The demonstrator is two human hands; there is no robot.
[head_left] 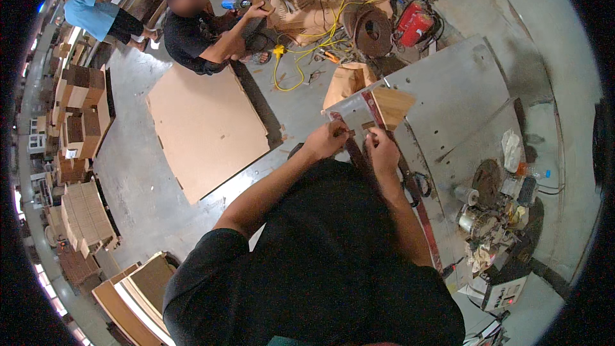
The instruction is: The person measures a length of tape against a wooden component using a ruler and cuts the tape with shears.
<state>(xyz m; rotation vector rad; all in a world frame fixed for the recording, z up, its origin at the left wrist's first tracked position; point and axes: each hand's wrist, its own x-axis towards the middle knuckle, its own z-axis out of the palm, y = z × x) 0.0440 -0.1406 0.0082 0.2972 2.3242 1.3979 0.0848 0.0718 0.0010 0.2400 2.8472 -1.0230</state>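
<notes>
My left hand (328, 140) is closed in a pinch in front of my chest, with a small brown piece (351, 132) at its fingertips. A short gap to the right, my right hand (383, 149) also pinches a small flat brown piece (368, 125). Both pieces are too small to tell their kind, or whether they are parts of one strip. Just beyond the right hand, a light wooden block (393, 106) lies on the grey metal table (448, 99), by its dark red edge bar (371, 107). Brown paper (346, 83) sits past the table's corner.
On the right, the table carries a clutter of bottles, tools and rags (490, 230). A large cardboard sheet (205, 131) lies on the floor at left. A co-worker (192, 32) crouches beyond it with a power tool, near a yellow cable (333, 25) and a red tank (416, 24).
</notes>
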